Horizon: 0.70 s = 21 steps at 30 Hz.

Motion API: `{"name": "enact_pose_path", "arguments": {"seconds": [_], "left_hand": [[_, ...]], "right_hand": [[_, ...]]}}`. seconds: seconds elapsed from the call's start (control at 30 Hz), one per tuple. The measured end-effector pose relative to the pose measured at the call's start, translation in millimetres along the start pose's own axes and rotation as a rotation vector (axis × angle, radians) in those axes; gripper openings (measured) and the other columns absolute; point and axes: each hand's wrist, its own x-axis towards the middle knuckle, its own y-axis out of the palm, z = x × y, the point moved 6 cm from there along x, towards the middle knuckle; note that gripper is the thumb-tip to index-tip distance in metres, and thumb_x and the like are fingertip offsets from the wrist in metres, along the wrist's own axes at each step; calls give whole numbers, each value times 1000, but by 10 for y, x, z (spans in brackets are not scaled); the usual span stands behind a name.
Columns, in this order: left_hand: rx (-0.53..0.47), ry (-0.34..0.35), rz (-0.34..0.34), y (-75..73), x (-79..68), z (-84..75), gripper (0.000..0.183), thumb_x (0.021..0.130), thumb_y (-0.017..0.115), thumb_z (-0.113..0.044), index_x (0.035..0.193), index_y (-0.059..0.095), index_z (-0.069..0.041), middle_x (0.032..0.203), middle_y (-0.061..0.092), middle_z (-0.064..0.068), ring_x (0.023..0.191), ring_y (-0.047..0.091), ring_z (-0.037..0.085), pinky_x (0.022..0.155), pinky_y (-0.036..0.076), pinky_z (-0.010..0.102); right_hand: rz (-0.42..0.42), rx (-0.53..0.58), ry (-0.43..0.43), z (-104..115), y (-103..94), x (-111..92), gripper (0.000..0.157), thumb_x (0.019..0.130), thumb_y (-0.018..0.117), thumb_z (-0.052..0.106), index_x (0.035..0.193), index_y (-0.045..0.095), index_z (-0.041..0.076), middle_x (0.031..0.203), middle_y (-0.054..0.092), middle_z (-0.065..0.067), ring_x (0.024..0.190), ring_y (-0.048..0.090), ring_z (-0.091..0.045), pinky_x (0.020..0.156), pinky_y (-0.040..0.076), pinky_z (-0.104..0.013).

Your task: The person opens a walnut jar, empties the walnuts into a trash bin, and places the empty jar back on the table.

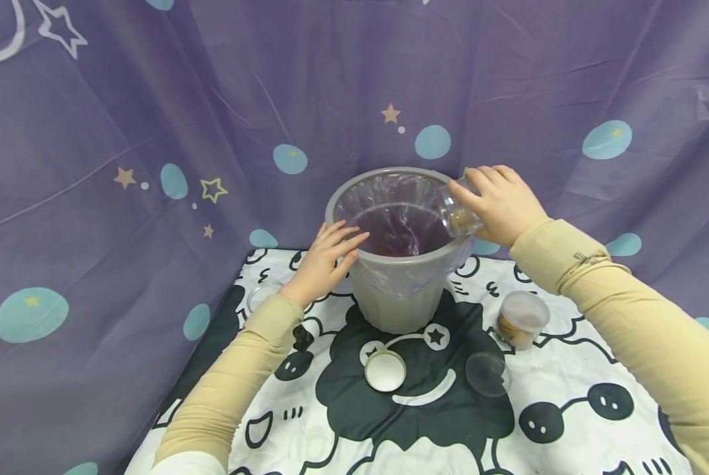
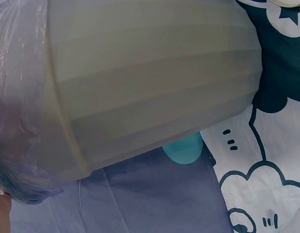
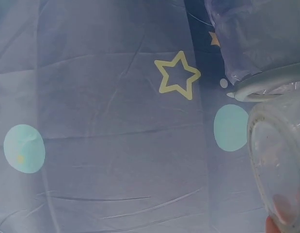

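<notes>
Clear jar (image 1: 458, 215) is held tipped over the right-hand rim of a grey bin (image 1: 398, 260), off upright, its long axis slanting down leftward. One end leans toward the bin's opening; the right wrist view shows a round end turned away from the bin. Fingers cover part of the jar, so its exact tilt is hard to read. Something brownish shows through its lower wall.

The right hand (image 1: 502, 206) grips the jar, fingers bent around its far and upper side. The left hand (image 1: 324, 260) lies at the bin's left rim, fingers extended and spread over the edge rather than curled.

A thin plastic liner (image 1: 363, 198) covers the inside of the bin and folds over the rim. That right rim stands directly beneath the jar.

Right of the bin, a second jar (image 1: 523, 320) with brown contents stands on the patterned cloth (image 1: 318, 452). Near and left of it lies a clear disc (image 1: 486, 373). Nearer than the bin sits a round white lid (image 1: 385, 371). A clear ring-like piece (image 1: 263, 294) lies left, partly hidden by the left hand. Behind everything hangs a purple curtain (image 1: 223, 119).
</notes>
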Motion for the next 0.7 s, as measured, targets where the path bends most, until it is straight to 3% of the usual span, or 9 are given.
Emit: {"name": "enact_pose_path", "arguments": {"seconds": [0.33, 0.7], "left_hand": [[-7, 4, -7, 10, -3, 1, 43, 101, 39, -36, 136, 53, -15, 137, 50, 13, 137, 33, 37, 117, 10, 55], [-4, -8, -2, 4, -8, -7, 40, 101, 43, -30, 137, 52, -17, 139, 49, 12, 138, 31, 36, 118, 7, 51]], "right_hand": [[9, -87, -81, 90, 9, 86, 83, 46, 89, 15, 120, 52, 10, 109, 56, -22, 101, 56, -41, 90, 44, -51], [103, -132, -69, 125, 37, 189, 72, 55, 82, 8, 122, 54, 11, 108, 55, -21, 100, 54, -40, 92, 42, -50]]}}
